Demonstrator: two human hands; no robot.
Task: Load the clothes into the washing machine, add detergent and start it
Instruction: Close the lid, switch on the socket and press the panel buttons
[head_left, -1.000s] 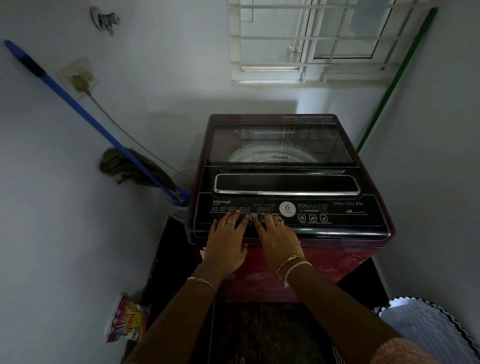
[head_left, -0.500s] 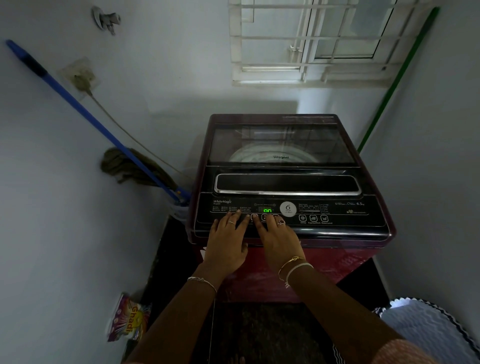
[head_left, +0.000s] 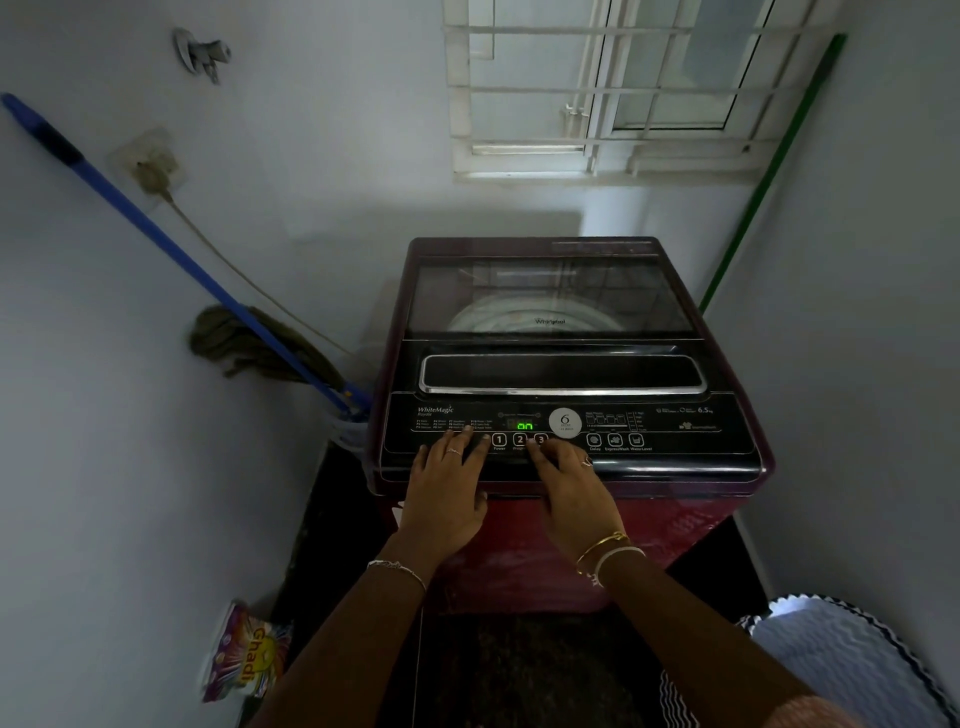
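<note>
Drawn back off the round numbered buttons (head_left: 519, 440), left hand (head_left: 447, 499) and right hand (head_left: 571, 493) lie released on the black panel (head_left: 675, 441) of the maroon washing machine (head_left: 675, 525); press squarely.

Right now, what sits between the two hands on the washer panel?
Head view: button 1 and button 2 lie between left hand and right hand.

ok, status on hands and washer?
Left hand flat on control panel, left of button 1. Right hand open, index tip between button 2 and button 3. Washing machine lid shut, display reads on. Nothing blocking.
</note>
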